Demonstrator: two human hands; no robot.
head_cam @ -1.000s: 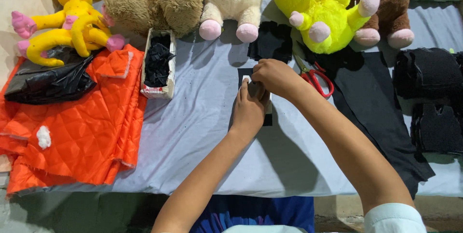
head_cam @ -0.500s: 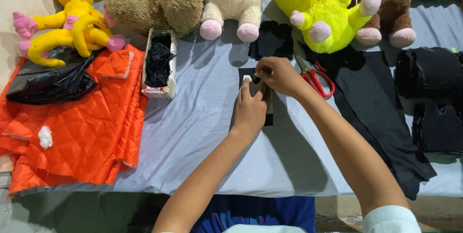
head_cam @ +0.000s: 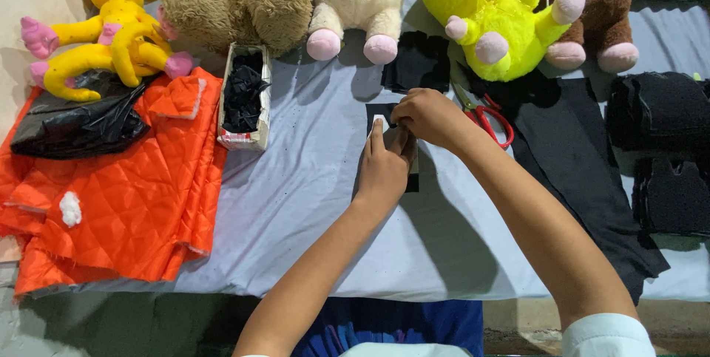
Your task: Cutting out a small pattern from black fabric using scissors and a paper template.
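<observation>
A small piece of black fabric (head_cam: 379,111) lies on the grey-blue cloth-covered table (head_cam: 310,194), with a pale card piece on top of it, mostly hidden under my hands. My left hand (head_cam: 384,168) lies flat on the card and fabric, fingers pointing away from me, pressing them down. My right hand (head_cam: 429,117) is curled over the far edge, fingertips pinched at the fabric right by my left fingertips. What the right fingers pinch is too small to tell. Red-handled scissors (head_cam: 489,120) lie just right of my right hand.
Stuffed toys line the back: yellow long-limbed toy (head_cam: 103,39), brown bear (head_cam: 237,2), cream toy (head_cam: 362,2), yellow-green toy (head_cam: 495,24), dark brown toy (head_cam: 599,9). An open box of black scraps (head_cam: 244,94), orange quilted fabric (head_cam: 118,194), black plastic bag (head_cam: 74,124), black cloth strips (head_cam: 577,165) and stacked black pieces (head_cam: 665,150) surround the hands.
My right hand has shifted slightly left over the fabric's far edge; my left hand has stayed pressed on the piece.
</observation>
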